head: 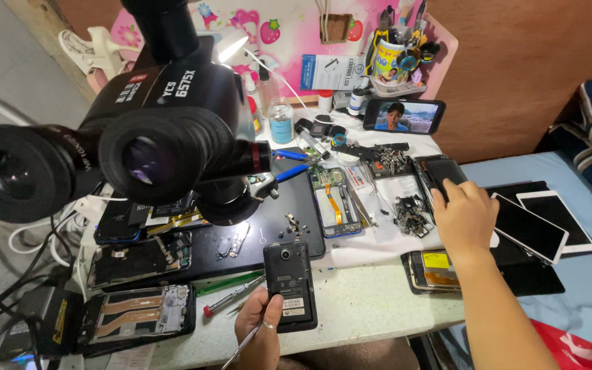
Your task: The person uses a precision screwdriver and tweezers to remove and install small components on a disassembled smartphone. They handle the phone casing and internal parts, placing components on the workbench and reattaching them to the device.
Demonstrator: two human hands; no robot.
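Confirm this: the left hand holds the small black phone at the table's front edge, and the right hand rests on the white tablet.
Not quite. In the head view the left hand holds the small black phone, but the right hand rests on a black phone, not the white tablet, which lies beside it.

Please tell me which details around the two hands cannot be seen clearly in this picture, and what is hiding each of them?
- Head view: the right hand covers the dark part that it touches, so the grip is hidden.
- The microscope blocks the mat below it.
- The tool at the left hand is cut off by the lower edge.
- The label on the black phone is too small.
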